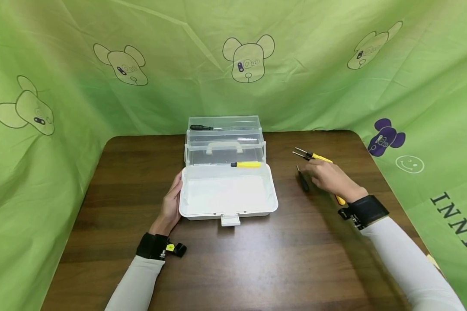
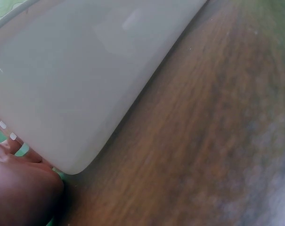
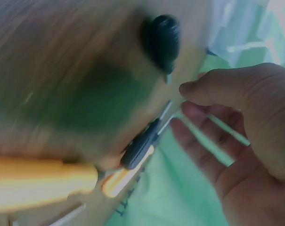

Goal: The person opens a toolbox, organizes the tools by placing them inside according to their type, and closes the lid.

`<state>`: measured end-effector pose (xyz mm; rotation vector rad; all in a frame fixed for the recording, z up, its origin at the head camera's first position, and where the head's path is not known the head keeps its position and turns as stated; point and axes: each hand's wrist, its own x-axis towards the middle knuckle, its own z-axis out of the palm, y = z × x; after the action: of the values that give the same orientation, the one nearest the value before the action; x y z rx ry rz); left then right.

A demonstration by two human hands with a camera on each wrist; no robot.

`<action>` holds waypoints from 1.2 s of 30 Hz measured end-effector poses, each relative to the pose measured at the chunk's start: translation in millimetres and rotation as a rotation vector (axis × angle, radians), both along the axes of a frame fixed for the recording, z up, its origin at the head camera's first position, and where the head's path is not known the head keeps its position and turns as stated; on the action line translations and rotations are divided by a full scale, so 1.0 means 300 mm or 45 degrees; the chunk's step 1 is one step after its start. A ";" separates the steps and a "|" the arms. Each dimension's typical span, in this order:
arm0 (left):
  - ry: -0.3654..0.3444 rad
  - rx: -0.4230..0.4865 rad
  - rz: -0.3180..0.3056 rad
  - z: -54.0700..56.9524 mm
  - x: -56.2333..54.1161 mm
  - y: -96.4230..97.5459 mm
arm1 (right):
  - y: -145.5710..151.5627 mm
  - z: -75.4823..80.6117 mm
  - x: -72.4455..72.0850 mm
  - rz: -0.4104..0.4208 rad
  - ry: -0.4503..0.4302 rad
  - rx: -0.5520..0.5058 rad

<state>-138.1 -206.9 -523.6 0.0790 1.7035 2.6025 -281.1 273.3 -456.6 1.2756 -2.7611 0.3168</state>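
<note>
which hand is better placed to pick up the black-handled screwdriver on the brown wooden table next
Likely the right hand: empty, it hovers beside that black-handled screwdriver on the wooden table. The left hand touches the open white plastic toolbox, farther away.

Green cloth (image 1: 171, 103) behind and beside a brown wooden table (image 1: 225, 276)
Animal-head outlines (image 1: 249, 69) dot it; at right, a purple head (image 1: 383, 140) (smiley face (image 1: 410, 167) just below) and dark lettering (image 1: 456, 219).
</note>
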 end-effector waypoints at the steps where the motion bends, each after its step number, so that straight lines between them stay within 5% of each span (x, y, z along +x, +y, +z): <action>1: 0.000 0.000 0.000 0.001 0.000 0.000 | 0.007 -0.002 0.000 0.064 0.024 -0.002; 6: -0.003 -0.002 -0.006 0.002 0.000 0.000 | 0.015 -0.035 -0.005 0.315 0.132 -0.034; 10: -0.010 -0.014 -0.007 0.001 0.003 -0.001 | 0.004 -0.056 -0.012 0.382 0.165 -0.014; 25: 0.003 -0.024 -0.003 0.002 -0.001 -0.001 | -0.017 -0.075 -0.029 0.420 0.177 -0.018; 36: -0.001 -0.002 -0.008 0.000 -0.001 0.000 | -0.012 -0.081 -0.009 0.300 0.084 0.043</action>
<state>-138.4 -206.9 -523.7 0.0825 1.7017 2.5967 -283.7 269.8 -480.9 1.5925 -2.5754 0.2395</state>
